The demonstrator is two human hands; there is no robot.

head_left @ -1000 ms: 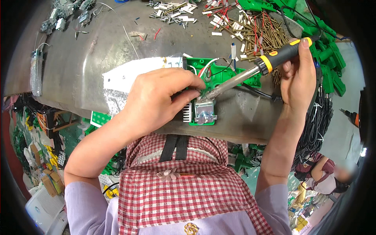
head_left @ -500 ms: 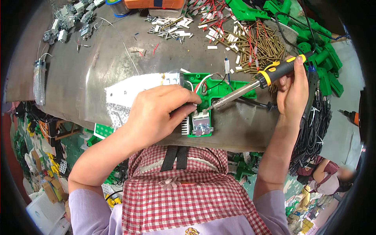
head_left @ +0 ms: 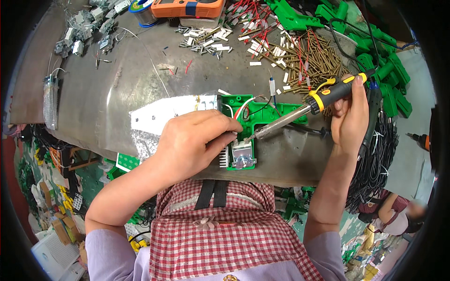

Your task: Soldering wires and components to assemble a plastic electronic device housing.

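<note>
My right hand (head_left: 349,117) grips a black-and-yellow soldering iron (head_left: 333,93). The iron slants down to the left, its tip by the terminals of a silver metal switch-like part (head_left: 243,157). That part sits in the lower leg of a green plastic housing half (head_left: 276,116). My left hand (head_left: 194,143) pinches thumb and forefinger together beside the same terminals; what is between them is too small to make out. Red and white wires (head_left: 241,110) run in the housing near those fingertips. A white plate (head_left: 161,114) in clear bubble wrap lies left of the housing, partly behind my left hand.
Brass-coloured rods (head_left: 316,56) with red wires and white sleeves are heaped at the back. An orange meter (head_left: 187,8) and a solder spool (head_left: 143,11) stand behind. Green housings (head_left: 384,70) and bundled black cables (head_left: 375,164) lie at right. The table's front edge (head_left: 276,180) is near me.
The whole bench appears slightly lower in the picture, as the view has shifted. The soldering iron's tip stays by the terminals, and both hands keep their grips.
</note>
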